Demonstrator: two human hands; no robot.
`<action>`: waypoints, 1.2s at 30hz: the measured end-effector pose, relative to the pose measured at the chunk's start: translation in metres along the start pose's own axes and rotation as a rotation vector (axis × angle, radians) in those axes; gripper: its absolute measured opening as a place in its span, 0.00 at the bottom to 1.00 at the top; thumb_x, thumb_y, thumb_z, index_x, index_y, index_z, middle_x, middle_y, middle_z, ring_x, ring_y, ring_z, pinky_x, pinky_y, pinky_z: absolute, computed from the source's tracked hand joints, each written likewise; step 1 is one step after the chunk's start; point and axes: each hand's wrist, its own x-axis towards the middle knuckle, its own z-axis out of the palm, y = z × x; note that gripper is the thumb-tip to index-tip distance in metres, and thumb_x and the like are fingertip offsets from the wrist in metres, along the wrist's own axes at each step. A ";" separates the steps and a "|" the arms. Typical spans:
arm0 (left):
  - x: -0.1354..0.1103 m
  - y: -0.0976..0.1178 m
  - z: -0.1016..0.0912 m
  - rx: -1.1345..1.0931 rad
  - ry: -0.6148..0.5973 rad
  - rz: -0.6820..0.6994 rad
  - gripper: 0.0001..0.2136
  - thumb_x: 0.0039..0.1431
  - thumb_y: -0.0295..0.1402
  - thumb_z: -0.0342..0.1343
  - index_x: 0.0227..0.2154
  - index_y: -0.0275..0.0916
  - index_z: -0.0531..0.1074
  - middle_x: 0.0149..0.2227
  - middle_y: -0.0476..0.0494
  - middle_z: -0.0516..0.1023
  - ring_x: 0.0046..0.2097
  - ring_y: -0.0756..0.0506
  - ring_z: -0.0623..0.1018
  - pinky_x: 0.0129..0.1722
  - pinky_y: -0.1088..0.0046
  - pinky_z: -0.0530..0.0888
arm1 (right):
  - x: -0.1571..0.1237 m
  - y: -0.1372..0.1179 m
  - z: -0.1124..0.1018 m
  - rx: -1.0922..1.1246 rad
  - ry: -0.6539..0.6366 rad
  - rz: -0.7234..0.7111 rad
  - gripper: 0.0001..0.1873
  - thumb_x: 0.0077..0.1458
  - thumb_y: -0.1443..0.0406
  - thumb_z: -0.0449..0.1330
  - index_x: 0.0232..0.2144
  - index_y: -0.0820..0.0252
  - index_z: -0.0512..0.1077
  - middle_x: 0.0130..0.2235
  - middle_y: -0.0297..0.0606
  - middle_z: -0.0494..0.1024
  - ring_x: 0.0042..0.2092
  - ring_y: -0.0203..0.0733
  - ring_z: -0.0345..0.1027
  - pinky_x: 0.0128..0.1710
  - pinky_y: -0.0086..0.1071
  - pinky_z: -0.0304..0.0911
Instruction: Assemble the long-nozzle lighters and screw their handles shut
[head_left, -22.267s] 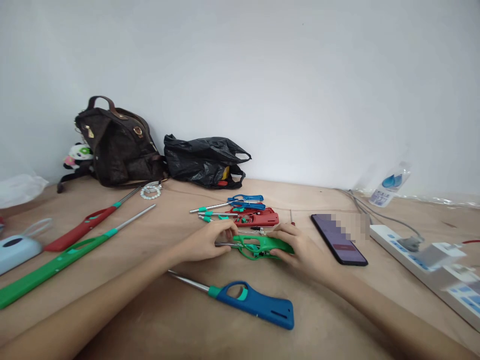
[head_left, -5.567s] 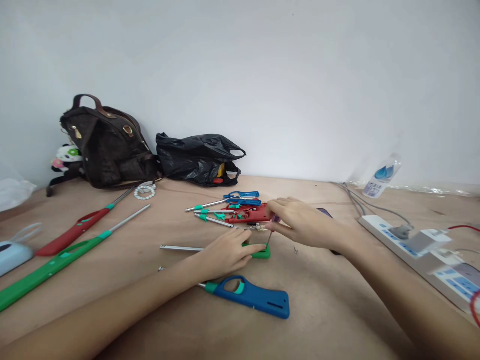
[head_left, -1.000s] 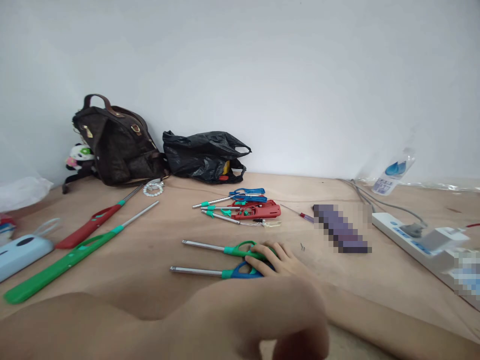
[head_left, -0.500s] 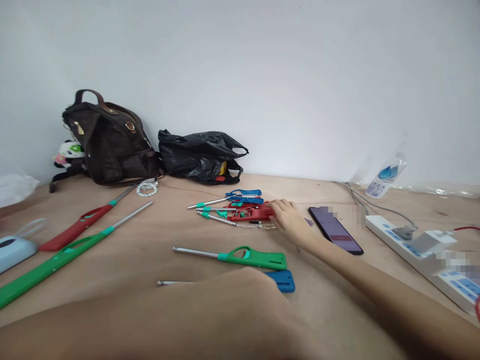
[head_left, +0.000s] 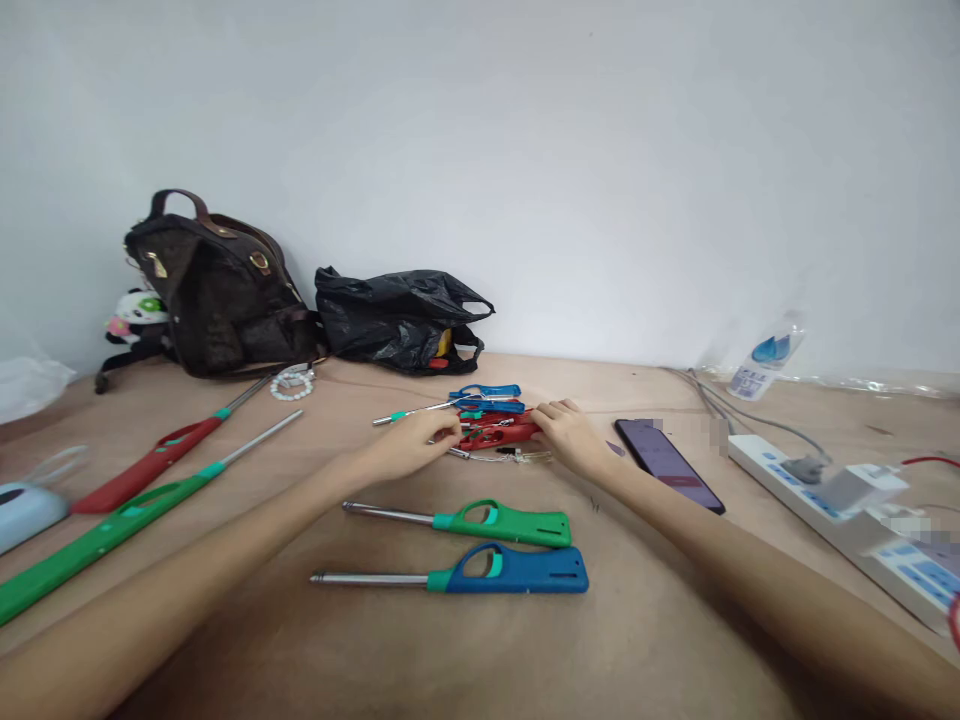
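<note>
My right hand (head_left: 574, 436) has its fingers closed on the right end of a red lighter casing (head_left: 499, 434) in a small pile of lighter parts. At the casing's left end, my left hand (head_left: 420, 442) is closed with bent fingers, hiding the tube ends there; what it pinches I cannot make out. Two blue lighter casings (head_left: 489, 405) lie just behind, with a thin metal tube (head_left: 409, 411) pointing left. A small clear part with wires (head_left: 531, 457) lies in front. Nearer me, a whole green lighter (head_left: 517, 524) and a blue lighter (head_left: 525, 570) lie side by side.
A long red lighter (head_left: 150, 464) and a long green lighter (head_left: 112, 535) lie left. Behind stand a dark backpack (head_left: 225, 300) and a black plastic bag (head_left: 390, 315). To the right are a phone (head_left: 670, 465), a power strip (head_left: 810, 510) and a tilted bottle (head_left: 765, 360).
My left hand has moved forward from close to the camera to the pile, uncovering the near blue lighter. My right hand has stayed at the red casing.
</note>
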 end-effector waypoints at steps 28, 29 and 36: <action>-0.007 -0.029 0.020 0.154 0.055 0.097 0.05 0.60 0.30 0.52 0.39 0.39 0.67 0.48 0.40 0.73 0.50 0.39 0.73 0.48 0.64 0.69 | -0.033 -0.025 -0.038 0.707 -0.013 0.153 0.05 0.54 0.71 0.54 0.29 0.57 0.66 0.43 0.40 0.69 0.47 0.43 0.65 0.47 0.39 0.62; -0.007 -0.030 0.020 0.159 0.051 0.108 0.03 0.60 0.29 0.53 0.37 0.39 0.68 0.50 0.40 0.73 0.51 0.38 0.72 0.49 0.63 0.69 | -0.038 -0.029 -0.040 0.642 -0.063 0.119 0.05 0.53 0.72 0.55 0.28 0.57 0.66 0.44 0.41 0.69 0.48 0.45 0.64 0.47 0.41 0.62; -0.008 -0.032 0.020 0.207 0.033 0.134 0.04 0.61 0.29 0.52 0.37 0.39 0.70 0.56 0.40 0.69 0.55 0.39 0.70 0.54 0.62 0.67 | -0.043 -0.024 -0.036 0.496 -0.121 0.085 0.08 0.55 0.73 0.53 0.31 0.58 0.70 0.44 0.41 0.70 0.49 0.46 0.63 0.48 0.42 0.61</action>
